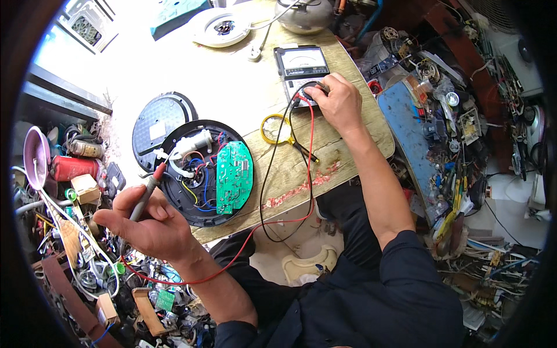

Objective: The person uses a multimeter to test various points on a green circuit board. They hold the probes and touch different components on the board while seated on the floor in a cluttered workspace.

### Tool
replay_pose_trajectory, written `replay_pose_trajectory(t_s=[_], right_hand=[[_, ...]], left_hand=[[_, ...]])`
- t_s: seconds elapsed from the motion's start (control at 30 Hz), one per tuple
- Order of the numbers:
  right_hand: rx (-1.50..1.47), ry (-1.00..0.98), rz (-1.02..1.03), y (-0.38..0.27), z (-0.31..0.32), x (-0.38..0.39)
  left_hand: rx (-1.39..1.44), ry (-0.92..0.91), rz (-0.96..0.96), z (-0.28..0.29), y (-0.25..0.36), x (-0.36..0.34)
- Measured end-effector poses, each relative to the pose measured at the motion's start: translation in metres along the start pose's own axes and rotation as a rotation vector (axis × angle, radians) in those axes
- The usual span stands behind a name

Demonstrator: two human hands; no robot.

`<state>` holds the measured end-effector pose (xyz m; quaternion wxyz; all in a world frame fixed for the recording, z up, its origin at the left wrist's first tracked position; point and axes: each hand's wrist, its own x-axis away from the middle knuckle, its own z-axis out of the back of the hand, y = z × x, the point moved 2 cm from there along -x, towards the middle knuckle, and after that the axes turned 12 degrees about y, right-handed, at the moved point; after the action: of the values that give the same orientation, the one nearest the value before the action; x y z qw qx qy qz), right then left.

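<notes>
Holding a grey, red-ended test probe (145,200) between thumb and loosely bent fingers, the left hand (156,229) is raised beside the near left part of a wooden table (331,142). Next to it, toward the table's left side, lies a round black cover (156,124), partly overlapped by a round black housing (177,191) at the near edge. The housing sits open, baring coloured wires and a green circuit board (234,177) along its right side, so the opening-up looks done. Probing looks not yet under way, since the red tip is well apart from the board, and the housing is not yet closed up. Further right, a black lead (270,168) and a red lead (313,133) loop past the near edge, around a yellow-rimmed magnifying glass (270,129). Both reach a dial meter (300,72) near the table's right edge, where the right hand (342,101) has its thumb and fingers drawn together; setting the meter seems in progress, though whether they pinch its knob or a dark stick beside it cannot be told.
</notes>
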<state>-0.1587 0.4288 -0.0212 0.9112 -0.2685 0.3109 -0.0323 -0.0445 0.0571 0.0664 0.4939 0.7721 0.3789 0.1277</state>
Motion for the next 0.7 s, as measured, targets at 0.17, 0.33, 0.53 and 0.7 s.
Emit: replay_pose_trajectory(t_s=[0.17, 0.33, 0.53, 0.7], right_hand=[[0.023, 0.059, 0.052, 0.004, -0.002, 0.002], [0.070, 0.058, 0.059, 0.000, -0.005, 0.004], [0.120, 0.032, 0.116, 0.012, -0.012, 0.006], [0.092, 0.032, 0.120, 0.010, -0.008, 0.005]], left_hand=[[0.016, -0.050, 0.003, 0.003, -0.002, -0.001], [0.006, -0.015, -0.045, -0.003, 0.001, 0.002], [-0.113, -0.089, -0.020, -0.002, 0.009, 0.004], [-0.181, -0.244, -0.054, -0.004, 0.020, -0.002]])
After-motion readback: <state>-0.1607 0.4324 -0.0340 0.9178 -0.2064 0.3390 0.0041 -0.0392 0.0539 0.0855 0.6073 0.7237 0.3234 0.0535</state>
